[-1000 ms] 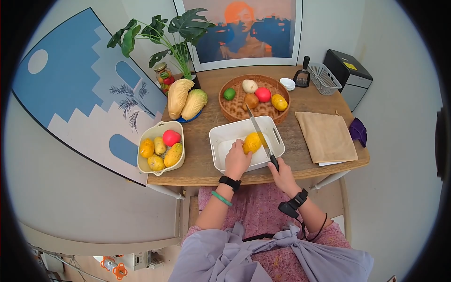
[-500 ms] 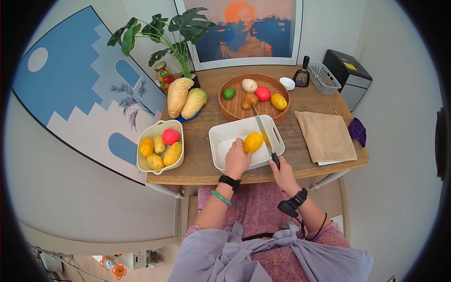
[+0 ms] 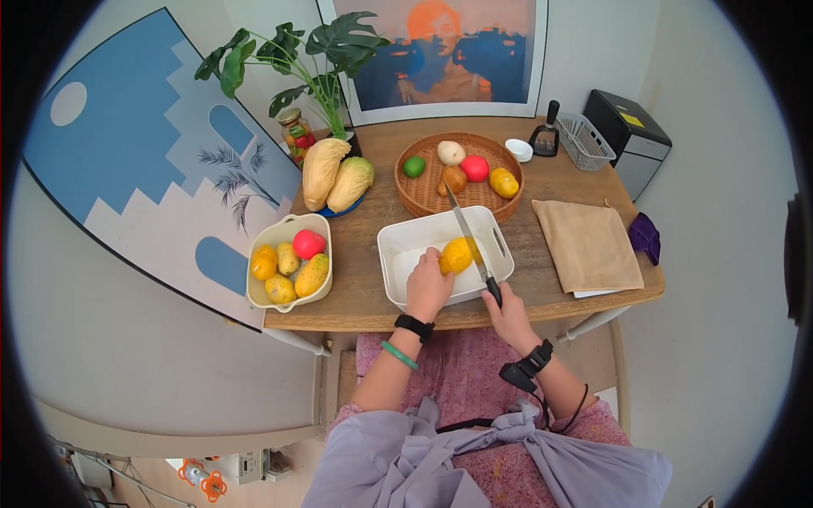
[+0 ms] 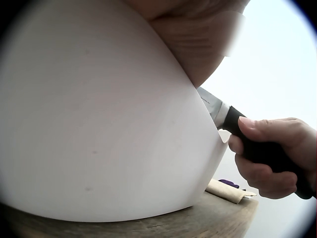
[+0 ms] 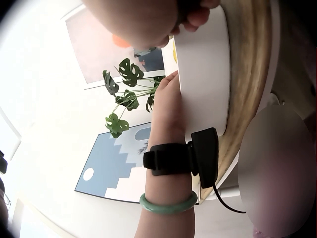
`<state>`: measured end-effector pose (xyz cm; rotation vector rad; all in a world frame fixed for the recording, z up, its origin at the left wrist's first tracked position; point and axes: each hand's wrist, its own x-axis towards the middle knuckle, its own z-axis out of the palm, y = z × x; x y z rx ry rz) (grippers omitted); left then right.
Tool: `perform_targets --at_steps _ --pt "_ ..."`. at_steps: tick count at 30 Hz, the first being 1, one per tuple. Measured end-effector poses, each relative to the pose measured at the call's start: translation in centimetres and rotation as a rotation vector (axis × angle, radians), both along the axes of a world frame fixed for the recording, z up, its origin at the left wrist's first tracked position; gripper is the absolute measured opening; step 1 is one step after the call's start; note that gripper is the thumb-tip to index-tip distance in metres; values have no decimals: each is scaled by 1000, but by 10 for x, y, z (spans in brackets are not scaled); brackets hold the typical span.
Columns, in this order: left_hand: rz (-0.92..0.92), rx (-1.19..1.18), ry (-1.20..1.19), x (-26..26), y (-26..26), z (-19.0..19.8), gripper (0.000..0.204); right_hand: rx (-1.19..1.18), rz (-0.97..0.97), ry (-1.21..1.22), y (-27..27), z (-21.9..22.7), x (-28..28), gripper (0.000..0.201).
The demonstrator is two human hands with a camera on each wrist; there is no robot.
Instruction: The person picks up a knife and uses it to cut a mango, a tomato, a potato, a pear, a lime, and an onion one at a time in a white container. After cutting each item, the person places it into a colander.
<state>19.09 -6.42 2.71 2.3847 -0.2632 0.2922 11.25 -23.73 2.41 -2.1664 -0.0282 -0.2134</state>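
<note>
In the head view a yellow fruit or vegetable (image 3: 456, 256) sits in a white tub (image 3: 398, 273), gripped on its left side by my left hand (image 3: 428, 286). My right hand (image 3: 510, 315) holds a knife (image 3: 467, 230) by its black handle. The blade slants up and left along the yellow item's right side, its tip over the wicker basket; whether it cuts in, I cannot tell. The left wrist view shows my right hand (image 4: 277, 153) curled round the handle beside the tub wall (image 4: 109, 124). In the right wrist view the tub hides part of my left hand (image 5: 168, 101).
A wicker basket (image 3: 415, 200) with several vegetables stands behind the tub. To the left are a cream basket (image 3: 290, 224) of produce and two cabbages (image 3: 325, 176). A beige cloth (image 3: 587, 245) lies at right, a grey basket (image 3: 584, 142) and a black appliance (image 3: 628, 127) behind it.
The knife blade first swung right, away from the yellow item, and has now come back left against or over its right side. My left hand has stayed on the yellow item.
</note>
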Motion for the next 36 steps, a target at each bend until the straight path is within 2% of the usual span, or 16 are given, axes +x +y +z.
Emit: perform_targets --at_steps 4,7,14,18,22,25,27,31,33,36 --pt "-8 -13 -13 0 0 0 38 -3 39 58 0 -4 0 30" --pt "4 -4 -11 0 0 0 38 29 28 -7 1 -6 -1 30" --pt "-5 43 26 1 -2 5 43 20 41 8 4 -6 -3 30" --pt "90 91 43 3 -7 3 55 67 -35 -31 3 -8 -4 29" --pt "112 33 5 13 -15 -3 57 77 -81 -55 1 -13 -6 28" --pt "59 39 45 23 -18 2 56 74 -77 -23 -1 -7 -9 28" --pt "22 -18 201 27 -19 7 57 75 -81 -26 -3 -5 -10 28" --pt "-39 -53 193 22 -21 6 54 74 -76 -46 -4 -5 -9 29" --pt "-35 163 27 20 -19 5 54 77 -67 -35 -5 -7 -8 30" --pt "-30 224 -52 18 -11 6 50 61 -44 -7 -3 -6 -8 31"
